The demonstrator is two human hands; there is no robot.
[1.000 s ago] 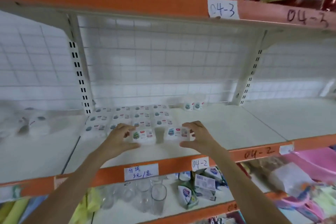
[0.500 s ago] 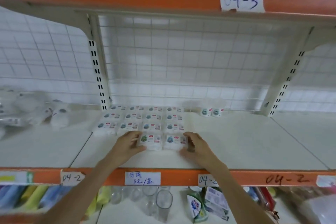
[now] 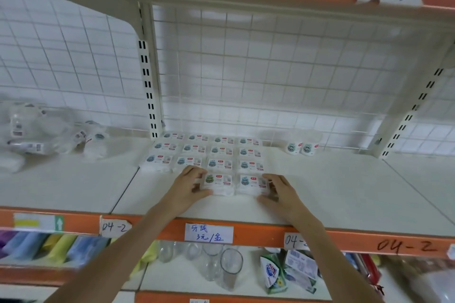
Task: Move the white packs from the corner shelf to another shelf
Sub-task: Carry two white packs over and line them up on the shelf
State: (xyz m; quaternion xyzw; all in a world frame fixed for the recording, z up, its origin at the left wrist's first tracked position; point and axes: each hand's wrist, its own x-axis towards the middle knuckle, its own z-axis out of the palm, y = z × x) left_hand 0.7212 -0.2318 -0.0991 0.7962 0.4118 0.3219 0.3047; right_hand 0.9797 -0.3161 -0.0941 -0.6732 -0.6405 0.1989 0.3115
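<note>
Head view: both hands on the front row of white packs (image 3: 209, 162), laid flat in a tidy block on the middle shelf (image 3: 344, 194), just right of the slotted upright (image 3: 147, 86). Left hand (image 3: 188, 186) curled round the left end of the green-label pack (image 3: 218, 183); right hand (image 3: 279, 192) curled round the right end of the neighbouring blue-label pack (image 3: 251, 183) — the pair squeezed together between them. Two small tubs (image 3: 302, 148) at one o'clock from the block, by the wire grid. Loose clear bags (image 3: 37, 130) at nine o'clock, on the adjoining shelf. Glass tumblers (image 3: 221, 265) at six o'clock, one level down.

Likely risks from here: packs soft and slick in their wrap, so a squeeze from the ends alone could buckle the pair and drop one over the orange lip onto the tumblers — or nudge the rows behind out of line.
</note>
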